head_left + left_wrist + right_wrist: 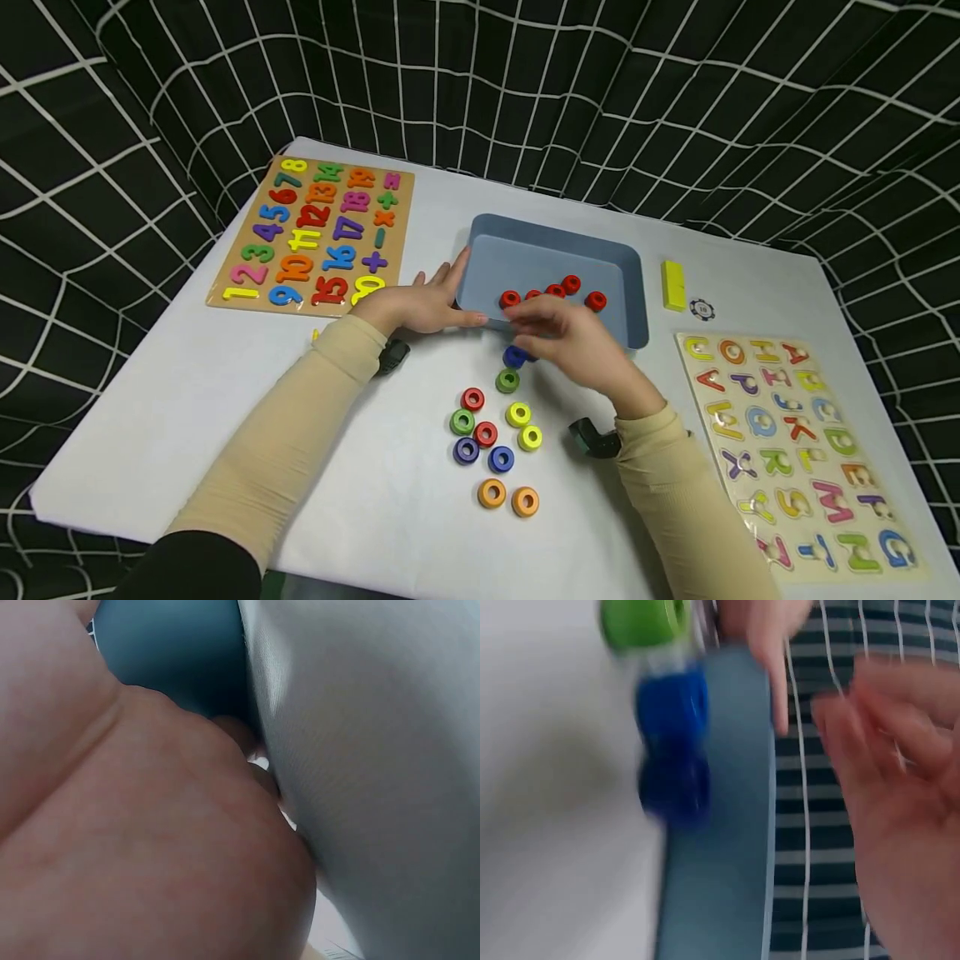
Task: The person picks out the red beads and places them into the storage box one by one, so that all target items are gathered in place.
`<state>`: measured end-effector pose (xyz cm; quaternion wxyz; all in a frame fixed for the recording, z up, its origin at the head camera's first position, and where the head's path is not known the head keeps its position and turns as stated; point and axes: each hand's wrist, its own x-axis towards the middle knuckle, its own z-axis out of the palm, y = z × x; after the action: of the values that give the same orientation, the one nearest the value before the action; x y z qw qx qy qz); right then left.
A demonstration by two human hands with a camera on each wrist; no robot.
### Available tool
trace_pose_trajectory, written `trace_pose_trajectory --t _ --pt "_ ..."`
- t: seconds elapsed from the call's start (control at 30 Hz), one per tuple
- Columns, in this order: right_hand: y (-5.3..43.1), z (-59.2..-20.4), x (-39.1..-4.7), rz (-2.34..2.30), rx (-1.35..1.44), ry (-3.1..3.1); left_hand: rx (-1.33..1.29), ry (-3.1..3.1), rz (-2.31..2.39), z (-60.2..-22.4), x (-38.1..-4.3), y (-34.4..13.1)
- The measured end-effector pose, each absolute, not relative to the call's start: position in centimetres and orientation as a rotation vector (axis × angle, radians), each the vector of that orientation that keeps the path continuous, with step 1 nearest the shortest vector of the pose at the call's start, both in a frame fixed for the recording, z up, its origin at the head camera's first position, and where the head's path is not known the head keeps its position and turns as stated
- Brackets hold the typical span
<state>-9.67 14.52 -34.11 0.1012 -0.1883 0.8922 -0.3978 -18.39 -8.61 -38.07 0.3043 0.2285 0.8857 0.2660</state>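
Observation:
A blue-grey tray (555, 242) holds several red rings (572, 285). My left hand (423, 307) rests against the tray's left front corner, fingers spread along the side and thumb along the front wall. Its palm (150, 825) fills much of the left wrist view. Over the tray's front edge hangs my right hand (573, 346), fingers bent loosely toward the thumb. In the right wrist view, nothing shows between the fingertips of that right hand (907, 757). Below it, blue rings (515, 357) and a green ring (507, 381) sit near the front wall.
Red, green, blue, yellow (518, 414) and orange rings (492, 493) lie in front of the tray. A number board (405, 233) is at the left, a letter board (757, 492) at the right. A yellow block (673, 286) and a round chip (702, 309) lie right of the tray.

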Motion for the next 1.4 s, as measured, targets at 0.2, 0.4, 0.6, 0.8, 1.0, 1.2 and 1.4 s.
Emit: trace_pose_trajectory --t 0.2,0.4,0.6,0.8,1.0,1.2,1.4 --pt "10.7 -34.7 -7.3 -0.755 -0.969 2.483 0.605 2.35 0.698 -38.1 -18.6 -8.8" --pt "9.8 -35.3 -6.5 -0.586 -1.013 2.515 0.586 2.337 0.7 -37.9 -18.5 -8.9" --pt "9.7 -35.9 -6.4 -0.539 -1.004 2.543 0.583 2.338 0.706 -37.8 -18.4 -9.0" --pt "9.5 -35.9 -6.7 -0.581 -0.955 2.596 0.586 2.347 0.698 -38.0 -18.5 -9.2" --pt "11.1 -34.7 -9.0 -0.976 -0.616 2.758 0.598 2.353 0.704 -38.2 -18.6 -9.4" --pt "12.3 -34.6 -13.1 -1.234 -0.078 2.915 0.598 2.344 0.692 -38.2 -18.6 -9.2" --pt "12.5 -35.2 -15.8 -1.159 0.026 3.009 0.605 2.342 0.702 -38.4 -18.7 -8.8"
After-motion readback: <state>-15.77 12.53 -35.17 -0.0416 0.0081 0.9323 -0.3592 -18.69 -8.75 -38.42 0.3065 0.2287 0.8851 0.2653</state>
